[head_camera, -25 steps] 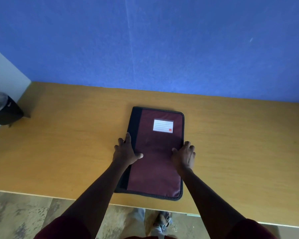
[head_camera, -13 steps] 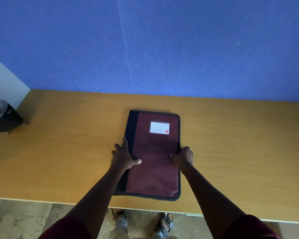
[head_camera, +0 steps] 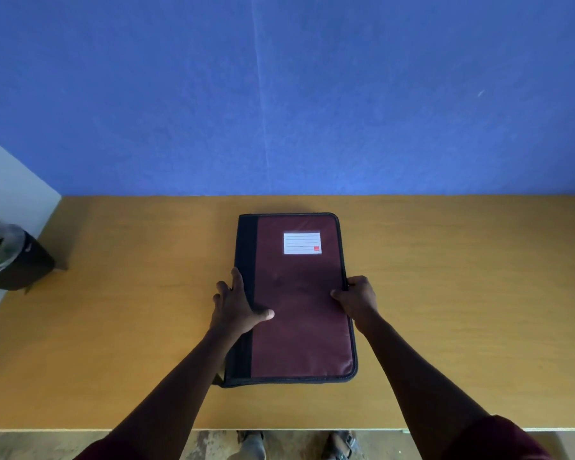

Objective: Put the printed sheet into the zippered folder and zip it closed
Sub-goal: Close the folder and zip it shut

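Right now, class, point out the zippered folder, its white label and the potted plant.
zippered folder [head_camera: 299,327]: head view, middle of the maroon cover.
white label [head_camera: 302,243]: head view, centre of the lined card.
potted plant [head_camera: 20,260]: head view, side of the dark pot.

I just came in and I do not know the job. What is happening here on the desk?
A person stands at a wooden desk with a maroon zippered folder lying flat and closed before them. The left hand rests on the folder's dark spine side, thumb on the cover. The right hand grips the opposite edge, fingers curled round it. No printed sheet is in view. A small potted plant stands at the desk's far left.
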### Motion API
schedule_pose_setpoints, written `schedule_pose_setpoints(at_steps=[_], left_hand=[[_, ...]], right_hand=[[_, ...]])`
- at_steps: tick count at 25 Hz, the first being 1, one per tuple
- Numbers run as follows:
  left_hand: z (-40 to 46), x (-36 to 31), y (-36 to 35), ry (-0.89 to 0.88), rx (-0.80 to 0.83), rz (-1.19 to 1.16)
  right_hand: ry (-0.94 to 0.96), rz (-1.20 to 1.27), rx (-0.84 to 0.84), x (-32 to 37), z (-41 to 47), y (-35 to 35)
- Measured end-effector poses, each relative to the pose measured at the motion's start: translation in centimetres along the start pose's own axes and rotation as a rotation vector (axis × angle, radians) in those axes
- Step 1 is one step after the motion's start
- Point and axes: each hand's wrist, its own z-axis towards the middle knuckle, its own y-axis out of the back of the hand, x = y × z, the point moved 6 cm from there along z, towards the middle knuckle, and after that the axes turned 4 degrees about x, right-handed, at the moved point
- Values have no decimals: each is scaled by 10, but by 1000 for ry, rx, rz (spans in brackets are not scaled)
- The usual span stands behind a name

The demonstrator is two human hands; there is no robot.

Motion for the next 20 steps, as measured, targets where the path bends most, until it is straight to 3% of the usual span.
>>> schedule_pose_setpoints(at_steps=[10, 20], left_hand=[[57, 70, 83, 20, -29, -2], [92, 96, 112, -22, -39, 31]], right_hand=[[26, 21, 60, 81, 23, -92], [50, -35, 26, 111, 42, -135]])
